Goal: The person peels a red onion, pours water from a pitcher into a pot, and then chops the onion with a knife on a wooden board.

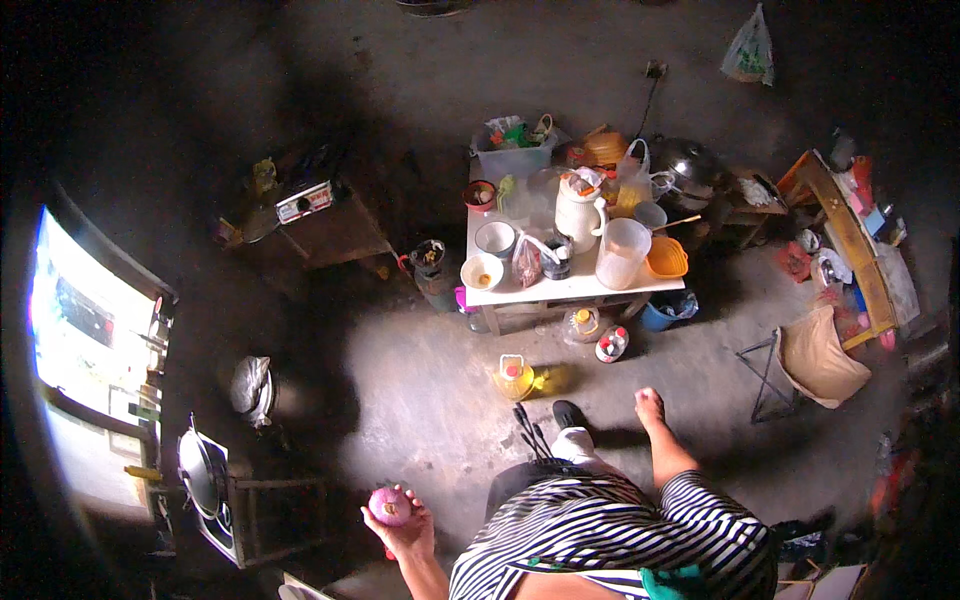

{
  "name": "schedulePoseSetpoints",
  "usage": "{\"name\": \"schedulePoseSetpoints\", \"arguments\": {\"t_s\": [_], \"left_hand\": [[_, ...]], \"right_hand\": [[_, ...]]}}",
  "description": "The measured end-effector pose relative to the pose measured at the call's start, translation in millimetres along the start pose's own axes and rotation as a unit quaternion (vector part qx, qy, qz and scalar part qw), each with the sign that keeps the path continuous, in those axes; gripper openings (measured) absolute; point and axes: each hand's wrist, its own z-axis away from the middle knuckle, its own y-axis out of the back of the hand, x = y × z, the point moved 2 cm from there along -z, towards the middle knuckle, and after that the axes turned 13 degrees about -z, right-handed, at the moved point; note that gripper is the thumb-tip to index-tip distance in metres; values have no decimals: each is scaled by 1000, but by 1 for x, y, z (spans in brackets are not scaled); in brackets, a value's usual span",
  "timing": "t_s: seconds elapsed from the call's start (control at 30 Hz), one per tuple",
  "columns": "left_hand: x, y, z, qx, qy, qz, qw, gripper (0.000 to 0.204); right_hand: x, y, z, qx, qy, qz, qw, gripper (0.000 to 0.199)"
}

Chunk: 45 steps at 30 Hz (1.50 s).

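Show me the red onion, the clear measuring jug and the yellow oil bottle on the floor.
red onion [389, 506], head view, its rounded top.
clear measuring jug [620, 254], head view, its side wall.
yellow oil bottle [514, 381], head view, its body.

Dim room with a grey concrete floor [430, 390]; bright window [85, 320] at left, white table [560, 290] at centre.

The red onion [389, 506] is a round, purple-pink bulb with a glossy skin and a small pale brownish spot at its end turned up toward the camera. It sits whole and unpeeled in the upturned palm of the left hand [403, 527], cupped by the fingers, low in the view above the dim grey floor [420, 400].
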Motion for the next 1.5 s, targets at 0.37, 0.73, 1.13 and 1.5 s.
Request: {"name": "schedulePoseSetpoints", "arguments": {"t_s": [0.37,0.73,1.13,1.5], "left_hand": [[-38,-165,-18,10,-32,-34,999,69],[-59,-218,-19,97,-40,-26,994,72],[-49,-218,-26,115,-42,-4,992,77],[-32,-184,-17,87,-78,48,992,80]], "right_hand": [[-172,-35,-228,-14,88,-138,986,12],[-240,-47,-398,30,306,72,949,56],[-244,-22,-384,-30,239,315,918,28],[-198,-34,-364,-104,66,237,964,35]]}}
